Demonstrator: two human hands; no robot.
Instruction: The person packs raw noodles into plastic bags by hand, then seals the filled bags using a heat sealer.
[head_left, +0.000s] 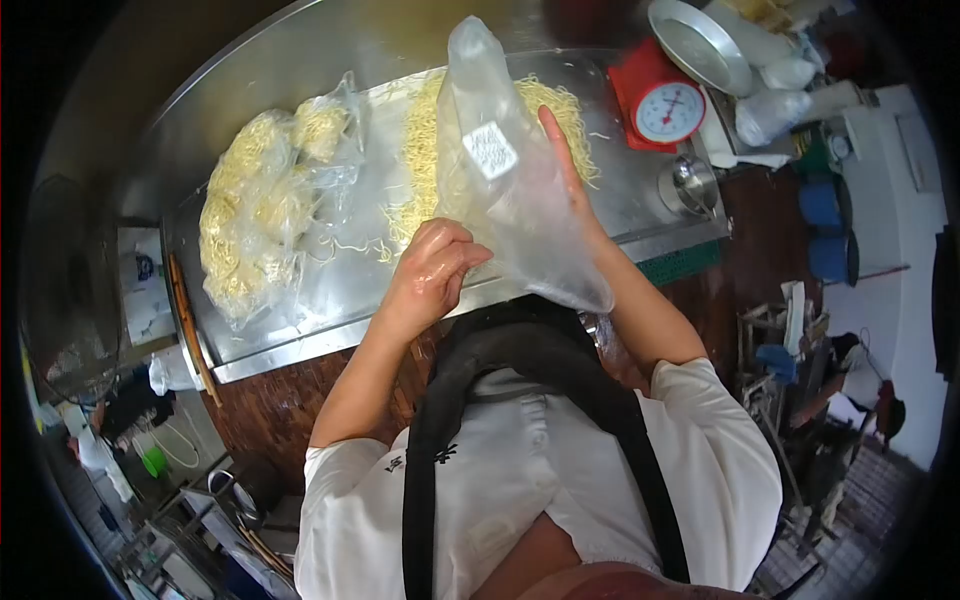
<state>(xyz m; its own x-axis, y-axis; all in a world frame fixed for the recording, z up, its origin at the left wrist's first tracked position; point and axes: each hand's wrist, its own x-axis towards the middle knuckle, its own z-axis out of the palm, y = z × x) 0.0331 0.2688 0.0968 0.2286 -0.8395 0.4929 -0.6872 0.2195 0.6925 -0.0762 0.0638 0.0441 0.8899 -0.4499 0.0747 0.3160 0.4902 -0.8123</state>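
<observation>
A large clear plastic bag (520, 220) with a white printed label hangs upright in front of me, over a pile of yellow noodles (422, 150). My left hand (435, 265) is closed at the bag's lower left edge, fingers pinched on the plastic. On the bag's other side, my right hand (570, 165) has its visible fingers stretched upward along the plastic. Part of that hand is hidden by the bag, and whether it is inside or behind I cannot tell. The noodles lie spread on the steel table (375, 180) beyond both hands.
Several filled bags of noodles (245, 210) sit on the left of the table. At the right stand a red dial scale (668, 110) with a metal pan (700, 45) and a steel pot (688, 187). A wooden stick (190, 325) lies along the left edge.
</observation>
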